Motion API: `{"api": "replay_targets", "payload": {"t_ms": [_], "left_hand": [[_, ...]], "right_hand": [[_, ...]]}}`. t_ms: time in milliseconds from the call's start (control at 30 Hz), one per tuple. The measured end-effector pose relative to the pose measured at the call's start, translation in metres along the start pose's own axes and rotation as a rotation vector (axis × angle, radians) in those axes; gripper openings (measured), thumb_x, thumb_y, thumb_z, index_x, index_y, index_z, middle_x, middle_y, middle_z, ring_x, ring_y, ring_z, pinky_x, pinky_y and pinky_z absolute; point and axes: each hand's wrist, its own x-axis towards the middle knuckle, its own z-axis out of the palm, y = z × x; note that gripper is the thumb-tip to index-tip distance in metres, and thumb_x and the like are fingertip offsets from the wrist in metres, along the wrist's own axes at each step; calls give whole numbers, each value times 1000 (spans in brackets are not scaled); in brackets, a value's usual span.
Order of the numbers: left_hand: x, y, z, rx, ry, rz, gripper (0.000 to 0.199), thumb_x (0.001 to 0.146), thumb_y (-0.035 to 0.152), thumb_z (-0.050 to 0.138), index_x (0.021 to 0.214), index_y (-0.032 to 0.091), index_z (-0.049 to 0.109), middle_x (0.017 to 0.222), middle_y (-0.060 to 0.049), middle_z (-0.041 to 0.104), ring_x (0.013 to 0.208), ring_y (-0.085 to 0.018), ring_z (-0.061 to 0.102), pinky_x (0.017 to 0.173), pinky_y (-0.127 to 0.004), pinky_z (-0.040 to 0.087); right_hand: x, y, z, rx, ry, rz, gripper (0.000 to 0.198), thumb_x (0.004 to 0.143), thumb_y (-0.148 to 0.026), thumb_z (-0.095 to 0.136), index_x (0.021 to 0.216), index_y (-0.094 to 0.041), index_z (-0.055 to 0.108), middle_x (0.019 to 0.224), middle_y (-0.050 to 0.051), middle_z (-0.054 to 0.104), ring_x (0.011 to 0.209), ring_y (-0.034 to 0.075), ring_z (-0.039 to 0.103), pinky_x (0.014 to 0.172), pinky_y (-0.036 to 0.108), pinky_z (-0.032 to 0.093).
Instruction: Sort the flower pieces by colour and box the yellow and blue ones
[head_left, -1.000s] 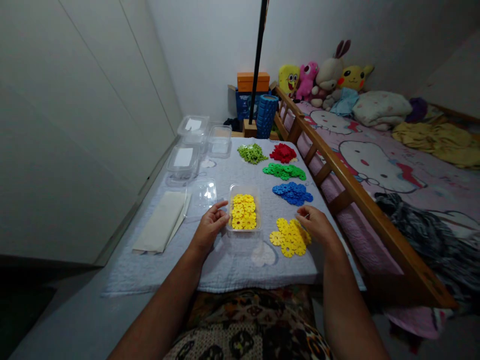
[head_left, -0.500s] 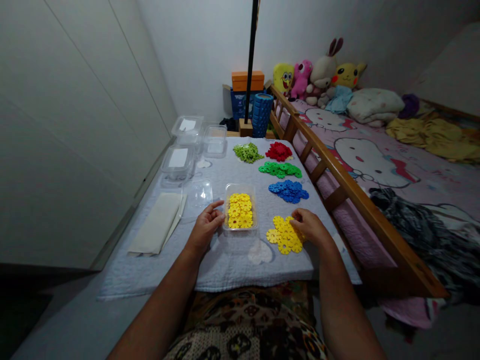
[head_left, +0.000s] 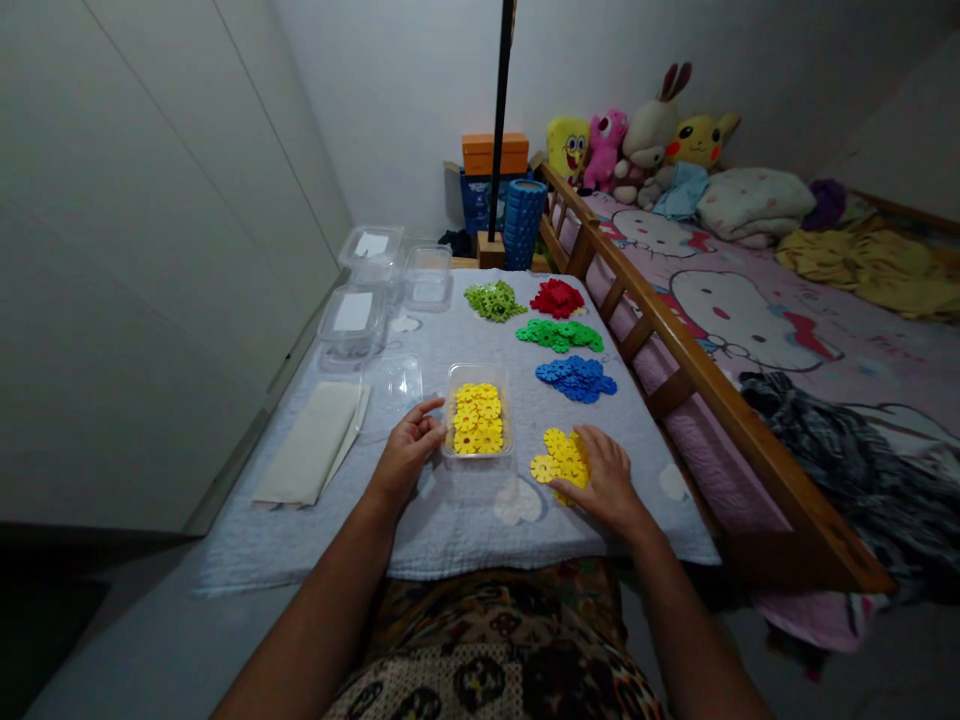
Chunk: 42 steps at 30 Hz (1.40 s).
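A clear plastic container [head_left: 478, 375] holds yellow flower-shaped plastic discs [head_left: 478, 420], lying in overlapping layers. My left hand [head_left: 407, 447] is at its left wall, with thumb and forefinger apart and their tips against or very close to the side. To the right, my right hand [head_left: 604, 478] lies over a loose pile of yellow discs [head_left: 559, 462]. Its thumb is spread from the fingers, and the palm hides the pile's right part. Beyond it lie piles of blue discs [head_left: 576, 379], green discs [head_left: 560, 335], red discs [head_left: 556, 298] and light green pieces [head_left: 494, 300].
A clear lid [head_left: 395, 385] and folded cream cloth [head_left: 307, 445] lie at left. Behind them stand clear containers with white paper [head_left: 352, 312] and another clear container [head_left: 428, 275]. A wooden bed rail [head_left: 667, 345] borders the table's right side; a black pole [head_left: 501, 120] rises behind.
My right hand has turned and opened, going from a pinch at the yellow pile's right edge to spread fingers over it. My left hand stays beside the container.
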Motion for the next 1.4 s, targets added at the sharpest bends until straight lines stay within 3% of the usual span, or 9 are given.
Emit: {"api": "replay_targets", "payload": {"t_ms": [167,500,900,1033,1167,1400], "left_hand": [[1,0,-1,22,0,-4,60,75,32,78,129,16,58,68,7,51,54,-6,41,49,-18,29],[2,-3,-2,18,14,-7,61,73,35,79,128,18,60,68,7,51,54,-6,42,50,-19,30],[0,0,0,26,15,-8,61,73,36,79,127,18,60,68,6,52,54,-7,43,50,-19,31],[1,-2,-1,13,0,-13,60,74,35,79,128,19,59,68,7,52,54,-6,43,50,-19,31],[2,-4,-3,6,-3,-9,59,74,35,79,128,19,60,68,6,52,54,-6,42,50,-19,31],[2,-4,-3,1,20,-5,57,73,35,79,125,19,61,71,5,53,55,-7,44,50,-19,32]], "right_hand": [[0,-16,8,-68,-20,-55,90,74,-62,73,147,-19,43,150,20,44,139,38,37,115,56,26],[34,-28,16,-92,16,-53,57,84,-50,67,130,-17,59,140,19,52,129,36,43,108,53,34],[73,-58,28,2,32,-74,30,89,-41,61,111,-20,65,116,13,63,109,30,51,95,44,40],[76,-54,26,212,157,-64,31,95,-31,47,118,-18,62,119,12,64,114,26,54,100,40,39],[72,-38,17,294,261,-14,31,91,-26,42,111,-18,65,115,12,65,112,26,55,101,42,39],[58,-21,13,185,198,4,28,80,-26,57,104,-19,69,113,11,63,108,29,52,98,43,40]]}}
